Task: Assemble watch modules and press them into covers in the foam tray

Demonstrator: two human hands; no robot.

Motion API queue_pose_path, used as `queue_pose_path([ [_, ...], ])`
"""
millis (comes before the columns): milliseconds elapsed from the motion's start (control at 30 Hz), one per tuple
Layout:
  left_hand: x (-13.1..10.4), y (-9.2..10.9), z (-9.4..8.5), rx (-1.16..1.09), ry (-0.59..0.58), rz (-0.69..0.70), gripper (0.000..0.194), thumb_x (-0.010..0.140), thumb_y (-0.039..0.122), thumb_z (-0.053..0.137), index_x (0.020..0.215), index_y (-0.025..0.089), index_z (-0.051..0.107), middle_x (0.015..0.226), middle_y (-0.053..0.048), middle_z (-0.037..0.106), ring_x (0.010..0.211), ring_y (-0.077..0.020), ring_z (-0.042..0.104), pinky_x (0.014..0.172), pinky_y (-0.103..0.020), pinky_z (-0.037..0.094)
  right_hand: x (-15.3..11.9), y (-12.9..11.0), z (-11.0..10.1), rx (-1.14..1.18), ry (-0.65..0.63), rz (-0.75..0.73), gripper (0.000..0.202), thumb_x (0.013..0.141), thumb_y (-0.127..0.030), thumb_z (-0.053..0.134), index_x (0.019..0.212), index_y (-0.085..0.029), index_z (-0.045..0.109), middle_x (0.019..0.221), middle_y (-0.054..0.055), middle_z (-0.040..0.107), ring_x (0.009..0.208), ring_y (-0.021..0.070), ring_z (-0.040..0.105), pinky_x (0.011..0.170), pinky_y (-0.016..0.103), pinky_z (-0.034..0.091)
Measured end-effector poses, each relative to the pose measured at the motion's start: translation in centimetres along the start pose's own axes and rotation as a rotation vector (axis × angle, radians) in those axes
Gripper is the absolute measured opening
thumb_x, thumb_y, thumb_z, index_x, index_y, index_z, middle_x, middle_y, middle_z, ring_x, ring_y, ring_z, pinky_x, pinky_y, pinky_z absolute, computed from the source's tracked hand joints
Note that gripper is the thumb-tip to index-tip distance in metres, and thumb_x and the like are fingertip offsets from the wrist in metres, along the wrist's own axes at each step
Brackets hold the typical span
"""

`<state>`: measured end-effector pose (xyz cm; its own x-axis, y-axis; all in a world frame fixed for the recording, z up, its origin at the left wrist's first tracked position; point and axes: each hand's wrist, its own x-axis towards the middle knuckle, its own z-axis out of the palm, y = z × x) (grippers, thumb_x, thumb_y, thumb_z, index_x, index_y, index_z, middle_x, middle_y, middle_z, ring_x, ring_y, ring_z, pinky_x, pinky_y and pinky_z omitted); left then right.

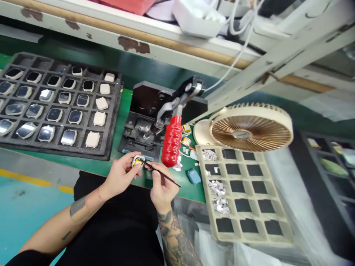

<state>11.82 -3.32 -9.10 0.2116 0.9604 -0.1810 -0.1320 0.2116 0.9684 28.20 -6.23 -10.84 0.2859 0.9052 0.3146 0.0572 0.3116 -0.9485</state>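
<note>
Between the fingers and thumb of my left hand (122, 173) is a small white watch case (138, 161) with a yellow-edged part showing inside. My right hand (163, 184) is closed around thin black tweezers (163, 174), whose tip reaches into the watch case. Both hands are at the front edge of the green bench, just before a black toggle clamp press (151, 125) with a red ribbed handle (172, 142). What the tweezer tip touches is too small to make out.
A dark foam tray (107, 147) of watch cases lies left. Right stand a beige fan (251, 127) and a cream compartment tray (245, 175) with small silvery pieces. A blue block (193, 176) and yellow-edged parts (186, 141) lie near the press. A shelf (133, 35) overhangs the bench.
</note>
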Motion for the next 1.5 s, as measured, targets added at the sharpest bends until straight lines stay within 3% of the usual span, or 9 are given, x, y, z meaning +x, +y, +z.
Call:
queue_pose_path([
  [167, -0.2, -0.4, -0.2, 0.123, 0.009, 0.019, 0.047, 0.106, 0.035, 0.073, 0.148, 0.014, 0.067, 0.085, -0.005, 0.078, 0.068, -0.0158, 0.073, 0.063, -0.025, 0.062, 0.1, 0.1, 0.0, 0.002, 0.007, 0.045, 0.019, 0.106, -0.023, 0.069, 0.117, -0.029, 0.083, 0.113, 0.008, 0.084, 0.105, 0.0257, 0.082, 0.097, 0.046, 0.070],
  [400, -0.4, -0.2, -0.6, 0.032, -0.049, -0.011, 0.050, 0.103, 0.035, 0.077, 0.148, 0.016, 0.067, 0.101, -0.009, 0.081, 0.077, -0.0181, 0.078, 0.065, -0.026, 0.064, 1.0, 0.5, -1.1, 0.291, -0.113, 0.217, 0.018, 0.108, -0.037, 0.069, 0.111, -0.024, 0.081, 0.100, 0.008, 0.083, 0.082, 0.0225, 0.080, 0.075, 0.039, 0.069],
  [600, -0.1, 0.3, 0.4, -0.057, 0.083, -0.009, 0.052, 0.099, 0.038, 0.082, 0.143, 0.014, 0.069, 0.101, -0.011, 0.083, 0.073, -0.0199, 0.080, 0.061, -0.028, 0.065, 0.8, -0.1, -0.3, 0.190, 0.176, 0.112, 0.016, 0.106, -0.036, 0.071, 0.115, -0.027, 0.081, 0.109, 0.008, 0.081, 0.098, 0.0241, 0.080, 0.080, 0.039, 0.069],
  [800, 0.3, 0.8, -0.1, -0.134, 0.081, -0.031, 0.059, 0.100, 0.048, 0.080, 0.144, 0.011, 0.067, 0.106, -0.016, 0.084, 0.079, -0.0248, 0.082, 0.066, -0.033, 0.067, 0.6, 0.0, 0.1, 0.183, 0.111, 0.240, 0.020, 0.106, -0.041, 0.072, 0.109, -0.023, 0.079, 0.103, 0.008, 0.082, 0.082, 0.0201, 0.079, 0.077, 0.037, 0.067],
  [967, 0.6, 0.7, -0.4, -0.135, 0.116, -0.066, 0.058, 0.097, 0.048, 0.083, 0.141, 0.013, 0.067, 0.110, -0.016, 0.084, 0.075, -0.0245, 0.081, 0.062, -0.033, 0.065, 3.1, -2.9, -5.2, 0.272, 0.054, 0.115, 0.021, 0.106, -0.042, 0.070, 0.098, -0.023, 0.074, 0.083, 0.003, 0.073, 0.072, 0.0186, 0.070, 0.066, 0.034, 0.059],
  [1133, 0.1, 0.3, -0.2, -0.027, 0.041, 0.005, 0.047, 0.101, 0.044, 0.079, 0.138, 0.016, 0.068, 0.113, -0.015, 0.083, 0.078, -0.0225, 0.080, 0.066, -0.033, 0.065, 10.2, -6.4, -10.6, -0.339, 0.039, -0.105, 0.018, 0.108, -0.036, 0.067, 0.099, -0.024, 0.077, 0.093, 0.005, 0.078, 0.082, 0.0200, 0.074, 0.075, 0.035, 0.061],
  [1333, 0.1, 0.2, -0.1, 0.024, 0.029, 0.035, 0.052, 0.102, 0.045, 0.078, 0.143, 0.016, 0.064, 0.114, -0.014, 0.083, 0.079, -0.0222, 0.080, 0.067, -0.033, 0.065, 20.0, -3.6, -4.6, -0.572, 0.008, -0.397, 0.023, 0.111, -0.034, 0.060, 0.115, -0.023, 0.079, 0.116, 0.007, 0.082, 0.110, 0.0204, 0.077, 0.102, 0.039, 0.062],
  [1400, 0.0, 0.2, -0.2, 0.025, 0.036, 0.032, 0.055, 0.103, 0.045, 0.077, 0.147, 0.017, 0.061, 0.115, -0.014, 0.083, 0.081, -0.0223, 0.081, 0.068, -0.033, 0.065, 19.4, -2.9, -3.9, -0.560, 0.054, -0.411, 0.022, 0.111, -0.033, 0.061, 0.121, -0.024, 0.079, 0.117, 0.007, 0.079, 0.110, 0.0195, 0.076, 0.100, 0.038, 0.062],
  [1500, -0.1, 0.3, -0.4, 0.023, 0.056, 0.022, 0.056, 0.103, 0.044, 0.077, 0.149, 0.018, 0.059, 0.116, -0.014, 0.083, 0.083, -0.0226, 0.081, 0.071, -0.034, 0.066, 14.1, -2.4, -4.9, -0.585, 0.073, -0.401, 0.026, 0.111, -0.027, 0.063, 0.132, -0.029, 0.078, 0.115, 0.006, 0.078, 0.105, 0.0195, 0.074, 0.096, 0.038, 0.061],
])
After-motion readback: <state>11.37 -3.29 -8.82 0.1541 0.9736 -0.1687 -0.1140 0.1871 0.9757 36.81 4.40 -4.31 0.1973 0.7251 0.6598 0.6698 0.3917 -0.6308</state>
